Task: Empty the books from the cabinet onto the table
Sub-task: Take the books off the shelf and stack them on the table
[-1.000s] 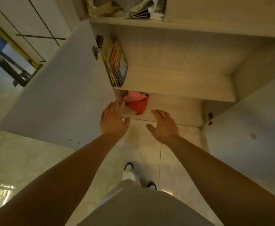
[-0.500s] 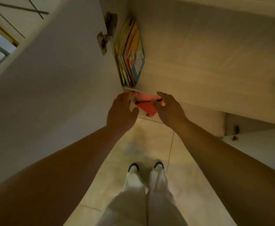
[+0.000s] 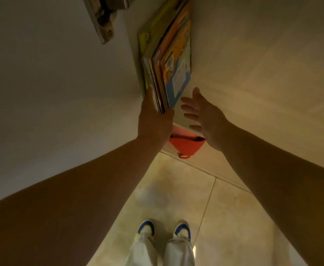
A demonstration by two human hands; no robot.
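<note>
Books point(image 3: 169, 60) stand leaning at the shelf's left end, against the cabinet point(image 3: 253, 54) side. The left hand point(image 3: 154, 120) clasps their near edges, seemingly thumb to the right. The right hand point(image 3: 201, 116) hovers spread just beside. Best close it on the far cover and lift the stack together. Below, a red bag point(image 3: 184, 144); tiled floor point(image 3: 176, 198) underfoot.

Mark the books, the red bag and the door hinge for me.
books point(image 3: 173, 73), head view, on the front cover.
red bag point(image 3: 184, 145), head view, on its front face.
hinge point(image 3: 105, 18), head view, on the metal plate.
</note>
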